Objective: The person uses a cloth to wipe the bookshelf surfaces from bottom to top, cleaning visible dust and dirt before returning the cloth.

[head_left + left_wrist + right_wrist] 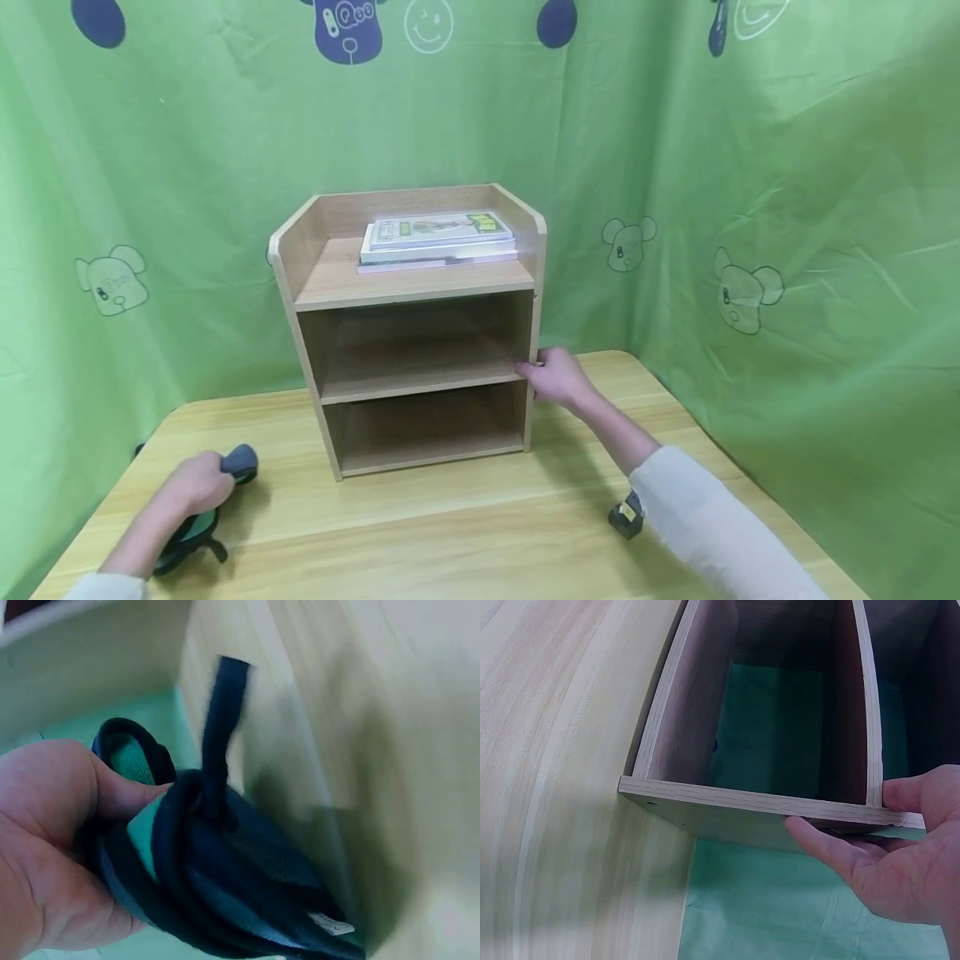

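Observation:
My left hand (pixel 197 482) grips a dark blue and green cloth bundle (pixel 197 533) with black edging, low over the left front of the table. In the left wrist view the thumb presses into the bundle (pixel 240 877), and a black strap (pixel 223 720) sticks up from it. A wooden shelf unit (pixel 420 388) stands upright at the middle of the table. My right hand (pixel 558 379) holds its right side panel (pixel 757 801) at the middle board's height. In the right wrist view the thumb is inside the front edge and the fingers lie along the outer face.
A small stack of books (pixel 438 242) lies on the shelf unit's top level, between raised sides. Near the right sleeve is a small black device (pixel 626 517). Green printed curtains (pixel 810 250) hang behind and along the right of the wooden table (pixel 450 542).

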A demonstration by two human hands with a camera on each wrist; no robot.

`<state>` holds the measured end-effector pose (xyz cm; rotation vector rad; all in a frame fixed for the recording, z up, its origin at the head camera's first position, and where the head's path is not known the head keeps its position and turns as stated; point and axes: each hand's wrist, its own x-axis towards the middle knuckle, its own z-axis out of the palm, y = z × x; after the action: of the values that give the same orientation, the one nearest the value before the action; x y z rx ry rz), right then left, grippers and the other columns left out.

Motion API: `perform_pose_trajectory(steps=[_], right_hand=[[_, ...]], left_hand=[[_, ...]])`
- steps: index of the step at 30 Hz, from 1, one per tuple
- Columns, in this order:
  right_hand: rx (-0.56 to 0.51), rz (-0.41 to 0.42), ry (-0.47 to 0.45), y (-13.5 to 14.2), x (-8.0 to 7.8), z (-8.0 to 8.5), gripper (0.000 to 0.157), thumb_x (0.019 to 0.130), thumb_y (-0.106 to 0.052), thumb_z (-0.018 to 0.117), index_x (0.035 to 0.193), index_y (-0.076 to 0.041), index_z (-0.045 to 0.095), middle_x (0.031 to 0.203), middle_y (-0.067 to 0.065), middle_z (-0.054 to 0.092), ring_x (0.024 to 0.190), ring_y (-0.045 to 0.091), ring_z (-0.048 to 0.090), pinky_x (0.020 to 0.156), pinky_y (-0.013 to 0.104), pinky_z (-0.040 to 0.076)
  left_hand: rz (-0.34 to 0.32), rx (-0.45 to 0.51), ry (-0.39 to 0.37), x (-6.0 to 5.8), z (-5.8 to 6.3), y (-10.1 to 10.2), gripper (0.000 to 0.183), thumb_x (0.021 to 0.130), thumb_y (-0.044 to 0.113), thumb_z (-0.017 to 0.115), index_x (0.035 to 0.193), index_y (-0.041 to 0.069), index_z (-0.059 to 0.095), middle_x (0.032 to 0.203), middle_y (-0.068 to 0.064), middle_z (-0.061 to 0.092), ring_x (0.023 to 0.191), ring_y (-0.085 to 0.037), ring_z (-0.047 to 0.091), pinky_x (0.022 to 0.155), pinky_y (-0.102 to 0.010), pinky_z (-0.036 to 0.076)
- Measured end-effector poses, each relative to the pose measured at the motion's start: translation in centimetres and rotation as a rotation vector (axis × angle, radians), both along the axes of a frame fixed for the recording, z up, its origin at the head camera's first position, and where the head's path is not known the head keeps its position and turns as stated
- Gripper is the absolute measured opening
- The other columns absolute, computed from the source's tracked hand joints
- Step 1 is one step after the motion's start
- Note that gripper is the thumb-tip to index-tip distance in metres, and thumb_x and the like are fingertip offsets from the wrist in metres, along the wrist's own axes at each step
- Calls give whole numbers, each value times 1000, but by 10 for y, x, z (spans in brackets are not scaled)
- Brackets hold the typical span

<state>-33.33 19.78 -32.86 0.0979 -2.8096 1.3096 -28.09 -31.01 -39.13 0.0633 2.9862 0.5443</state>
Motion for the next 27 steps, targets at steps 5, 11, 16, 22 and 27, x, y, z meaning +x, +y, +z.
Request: perform_pose_trajectory(steps=[5, 11, 16, 22, 27], right_hand=[[0, -3, -1, 0, 0, -1, 43, 94, -30, 56, 116, 6, 57, 78, 11, 56, 66, 22, 65, 65, 35, 52], [7, -1, 6, -1, 2, 1, 38, 94, -30, 56, 108, 5, 59, 74, 9, 54, 67, 23, 66, 67, 38, 53], [17, -8, 7, -1, 2, 1, 31, 94, -30, 56, 92, 1, 58, 72, 8, 54, 68, 23, 66, 64, 36, 53], [28, -8, 10, -1, 2, 0, 30, 94, -31, 56, 85, -2, 55, 72, 8, 54, 67, 22, 65, 62, 35, 51], [46, -12, 24, -1, 1, -1, 31, 94, -32, 55, 78, -6, 52, 72, 9, 56, 64, 22, 64, 57, 34, 49]], left_hand=[[-95, 20, 35, 2, 9, 47, 37, 73, -1, 51, 108, -8, 61, 85, -13, 63, 72, -24, 54, 68, -43, 48], [-188, 10, 9, 14, 19, 97, 31, 72, -7, 53, 99, 0, 66, 80, -7, 62, 68, -20, 53, 67, -40, 46], [-220, -15, 25, 25, 26, 130, 22, 72, -8, 54, 89, 2, 63, 71, -6, 58, 61, -20, 52, 60, -36, 44], [-281, 50, 99, 23, 29, 165, 30, 70, -6, 58, 97, 5, 63, 74, -2, 59, 64, -19, 52, 60, -35, 45], [-352, 109, 244, 13, 24, 194, 40, 69, -7, 59, 106, 8, 61, 77, -1, 60, 65, -17, 53, 60, -34, 46]])
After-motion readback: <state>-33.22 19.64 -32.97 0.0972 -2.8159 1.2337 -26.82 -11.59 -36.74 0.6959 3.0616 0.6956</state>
